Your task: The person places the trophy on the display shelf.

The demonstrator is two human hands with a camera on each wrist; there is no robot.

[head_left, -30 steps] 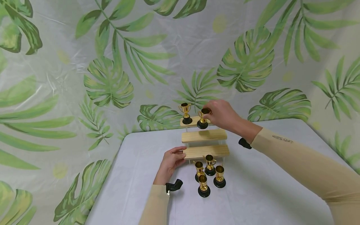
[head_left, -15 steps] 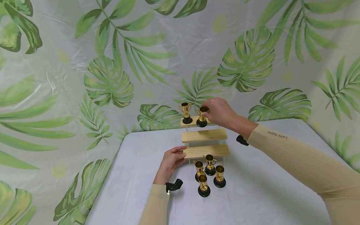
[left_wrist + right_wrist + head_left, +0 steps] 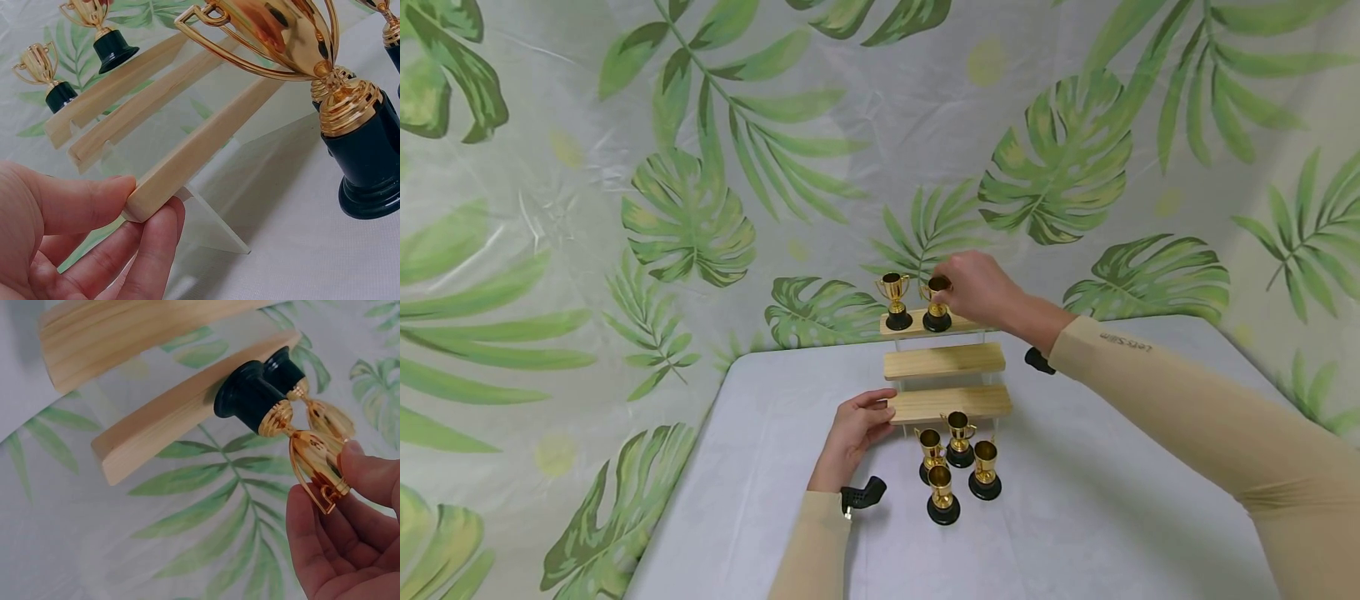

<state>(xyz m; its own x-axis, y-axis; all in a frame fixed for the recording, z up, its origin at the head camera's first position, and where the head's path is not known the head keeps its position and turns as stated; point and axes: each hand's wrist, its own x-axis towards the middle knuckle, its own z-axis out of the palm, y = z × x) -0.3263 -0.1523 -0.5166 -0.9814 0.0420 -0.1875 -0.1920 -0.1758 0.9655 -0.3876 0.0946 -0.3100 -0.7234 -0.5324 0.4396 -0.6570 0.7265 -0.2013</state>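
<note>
My right hand pinches a small gold trophy cup by its upper rim. Its black base is right at the top wooden shelf, beside another trophy standing at the left of that shelf. Thumb and fingers sit on either side of the cup in the right wrist view. Lower down, my left hand grips the left end of the bottom shelf of the stepped stand, thumb on top and fingers underneath.
Several more gold trophies stand grouped on the white-covered table, just in front of the stand. The middle shelf lies between the top and bottom ones. A leaf-print sheet hangs close behind the table.
My right hand has shifted left and slightly back, bringing its trophy from over the shelf's front edge onto the top shelf beside the other one. The left hand has stayed put.
</note>
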